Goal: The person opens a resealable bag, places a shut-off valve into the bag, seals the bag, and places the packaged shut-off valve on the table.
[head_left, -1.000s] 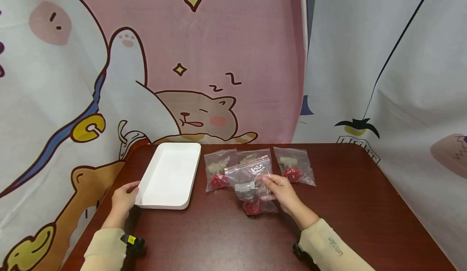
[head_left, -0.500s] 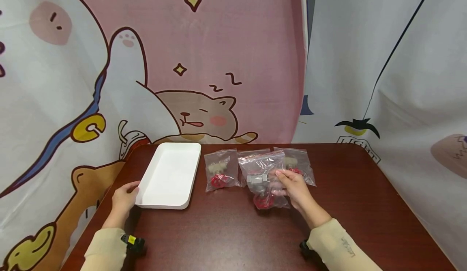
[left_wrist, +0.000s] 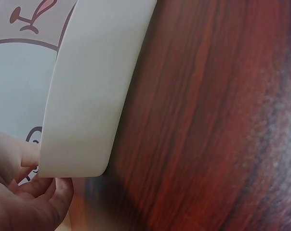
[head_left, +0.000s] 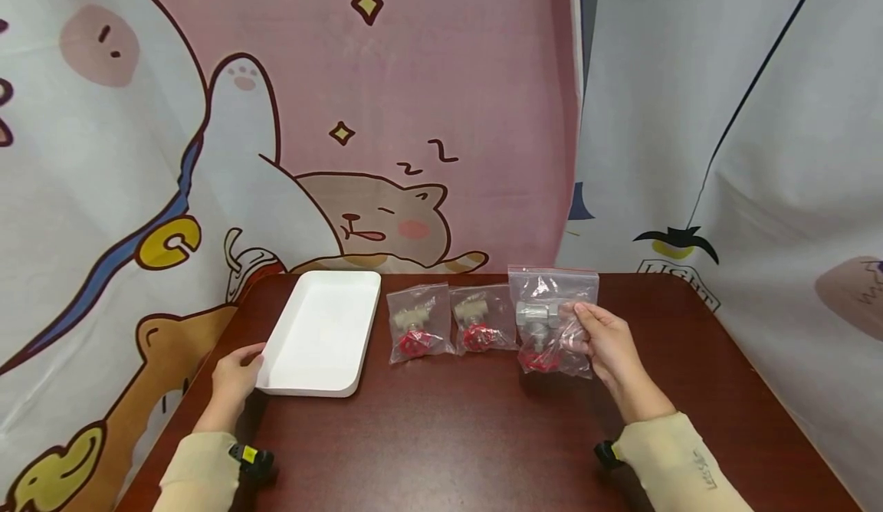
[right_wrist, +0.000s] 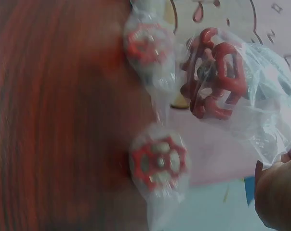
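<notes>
My right hand (head_left: 610, 343) pinches the side of a clear zip bag (head_left: 555, 286) that holds a grey metal valve (head_left: 536, 316) with a red handwheel (right_wrist: 215, 77). This bag is raised upright at the right of the row and hides the rightmost bag behind it in the head view. Two more bagged valves, a left one (head_left: 412, 328) and a middle one (head_left: 477, 324), lie on the table. Over at the left, my left hand (head_left: 236, 378) holds the near left corner of a white tray (head_left: 320, 336), its fingertips (left_wrist: 63, 187) at the tray's edge.
The dark red-brown wooden table (head_left: 414, 451) carries everything. A printed cloth (head_left: 414, 75) with cartoon animals hangs right behind its far edge, and a pale cloth (head_left: 759, 152) hangs at the right.
My right hand has carried the bagged valve to the right and a little farther back, uncovering the middle bag and covering the rightmost one. The left hand and tray stay put.
</notes>
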A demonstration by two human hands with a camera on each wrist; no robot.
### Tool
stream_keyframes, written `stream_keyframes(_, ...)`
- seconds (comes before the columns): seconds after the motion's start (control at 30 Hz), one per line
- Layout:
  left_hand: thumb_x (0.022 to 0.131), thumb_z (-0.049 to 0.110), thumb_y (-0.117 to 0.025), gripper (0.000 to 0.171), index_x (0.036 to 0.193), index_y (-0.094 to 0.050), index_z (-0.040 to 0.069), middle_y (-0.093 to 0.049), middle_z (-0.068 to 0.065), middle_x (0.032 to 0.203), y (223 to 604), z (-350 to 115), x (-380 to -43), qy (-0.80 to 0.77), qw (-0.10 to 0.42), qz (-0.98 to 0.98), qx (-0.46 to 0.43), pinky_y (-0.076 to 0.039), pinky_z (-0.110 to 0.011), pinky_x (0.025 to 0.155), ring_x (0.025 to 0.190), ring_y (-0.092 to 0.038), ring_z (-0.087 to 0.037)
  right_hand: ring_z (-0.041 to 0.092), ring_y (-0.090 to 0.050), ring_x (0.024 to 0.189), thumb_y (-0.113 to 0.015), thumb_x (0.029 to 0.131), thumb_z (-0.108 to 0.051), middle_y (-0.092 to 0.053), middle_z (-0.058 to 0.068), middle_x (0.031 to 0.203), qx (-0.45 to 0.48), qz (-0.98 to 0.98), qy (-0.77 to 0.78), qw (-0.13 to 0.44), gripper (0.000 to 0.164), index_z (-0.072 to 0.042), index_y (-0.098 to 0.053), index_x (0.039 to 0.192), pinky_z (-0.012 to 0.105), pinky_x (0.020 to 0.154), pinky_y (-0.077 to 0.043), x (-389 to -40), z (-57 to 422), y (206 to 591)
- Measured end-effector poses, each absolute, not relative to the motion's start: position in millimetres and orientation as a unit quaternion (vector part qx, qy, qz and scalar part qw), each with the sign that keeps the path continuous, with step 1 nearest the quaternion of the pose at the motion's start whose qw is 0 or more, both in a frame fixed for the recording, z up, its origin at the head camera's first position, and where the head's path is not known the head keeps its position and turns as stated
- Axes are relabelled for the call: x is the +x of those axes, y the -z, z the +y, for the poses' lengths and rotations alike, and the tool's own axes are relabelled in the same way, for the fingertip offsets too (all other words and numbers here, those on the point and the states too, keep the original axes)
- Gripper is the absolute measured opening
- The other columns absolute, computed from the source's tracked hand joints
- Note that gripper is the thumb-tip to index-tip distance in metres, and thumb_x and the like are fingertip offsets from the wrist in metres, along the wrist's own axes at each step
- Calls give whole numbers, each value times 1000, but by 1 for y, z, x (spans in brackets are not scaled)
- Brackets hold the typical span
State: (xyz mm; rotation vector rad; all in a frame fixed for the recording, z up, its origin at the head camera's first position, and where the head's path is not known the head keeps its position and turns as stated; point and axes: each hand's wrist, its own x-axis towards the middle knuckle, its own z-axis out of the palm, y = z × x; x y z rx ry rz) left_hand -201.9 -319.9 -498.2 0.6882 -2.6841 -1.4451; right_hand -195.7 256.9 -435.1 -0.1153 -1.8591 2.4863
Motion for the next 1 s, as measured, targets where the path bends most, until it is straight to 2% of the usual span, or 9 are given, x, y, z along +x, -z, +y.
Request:
stream_keyframes(0.57, 100, 22, -43, 40, 132, -50, -2, -36, -31, 142, 498, -319, -201, 460, 10, -860, 218, -32, -60, 104, 127, -34, -47, 11, -68, 69, -54, 94, -18, -70, -2, 83, -83, -487, -868, 52, 19, -13, -73, 92, 29, 60, -57, -186, 337, 424)
stream_keyframes(0.77, 100, 22, -43, 40, 132, -50, -1, -36, -31, 142, 499, -319, -201, 461, 11, -860, 220, -32, -60, 104, 128, -34, -47, 11, -68, 68, -54, 94, -21, -70, -3, 82, -120, -506, -852, 62, 20, -15, -72, 89, 29, 59, -57, -185, 359, 429)
stream_keyframes(1.0, 100, 21, -44, 39, 132, -51, -1, -37, -31, 141, 499, -318, -201, 456, 17, -862, 222, -31, -60, 104, 128, -34, -47, 8, -67, 61, -49, 98, -23, -68, -8, 71, -191, -546, -814, 55, 28, -20, -69, 79, 26, 55, -56, -194, 380, 437)
